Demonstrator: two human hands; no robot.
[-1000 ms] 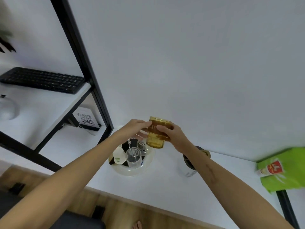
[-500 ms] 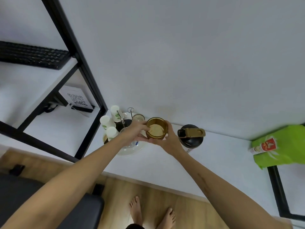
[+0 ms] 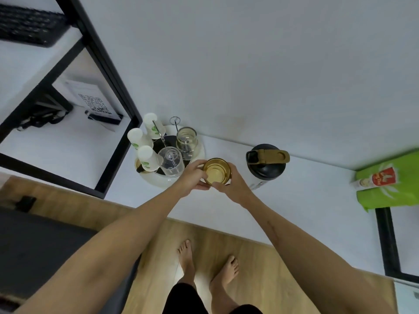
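Both hands on the amber see-through glass tumbler (image 3: 217,171), mouth up, seen straight down into it. Left hand (image 3: 192,177) wraps its left side with curled fingers, right hand (image 3: 231,185) grips the right side, thumb toward the near rim. Tumbler sits over the white table (image 3: 294,200), just right of the round cream plastic cup tray (image 3: 156,179), near the tray's rim; can't tell if its base touches the tabletop. On the tray: two clear drinking glasses, one nearer (image 3: 170,162), one farther (image 3: 186,141), plus three white paper cups with green print (image 3: 147,157) on the left part, all set on wire pegs. Black shaker bottle with tan flip-lid strap (image 3: 264,165) stands right of the tumbler, apart from the hands. Bright green printed bag (image 3: 390,189) far right on the table. Black metal shelf frame (image 3: 108,71) at left, with a black keyboard (image 3: 29,26) on top and a white QR-code card (image 3: 93,103) below
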